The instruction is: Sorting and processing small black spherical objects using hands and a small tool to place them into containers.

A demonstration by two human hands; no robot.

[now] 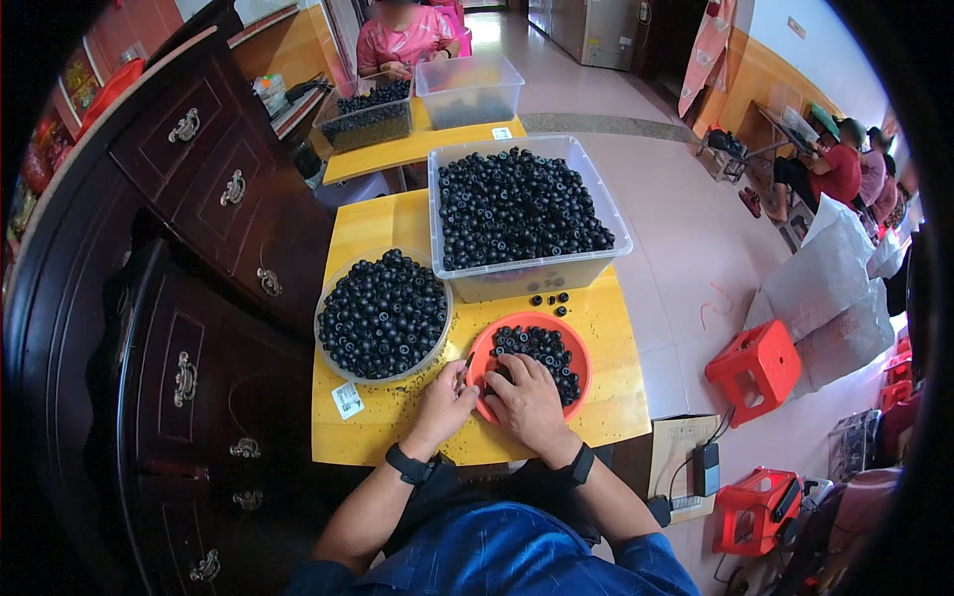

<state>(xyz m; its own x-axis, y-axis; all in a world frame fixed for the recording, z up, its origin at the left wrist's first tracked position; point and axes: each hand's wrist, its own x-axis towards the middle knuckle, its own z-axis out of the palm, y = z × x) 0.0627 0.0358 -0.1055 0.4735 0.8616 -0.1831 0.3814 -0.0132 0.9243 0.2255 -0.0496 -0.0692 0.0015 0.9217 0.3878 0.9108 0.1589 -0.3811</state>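
Observation:
An orange bowl (586,370) stands near the front edge of the yellow table, partly filled with small black ring-shaped parts (537,344). At the bowl's left rim is my left hand (444,405), its thumb and fingers closed on a slim dark tool (466,369); the exact kind is not clear. My right hand (529,402) reaches over the bowl's front with bent fingers among the parts. Its fingertips are hidden, so whatever they pinch does not show. Close by on the left, a round clear tub (319,333) is heaped with the same black parts.
Behind the bowl sits a large clear bin (531,283) full of black parts. Several loose parts (550,299) and dark crumbs lie on the yellow table (621,397), plus a white label (347,400). A dark cabinet (214,298) flanks the left; a red stool (755,368) stands right. Another person (405,42) sits opposite.

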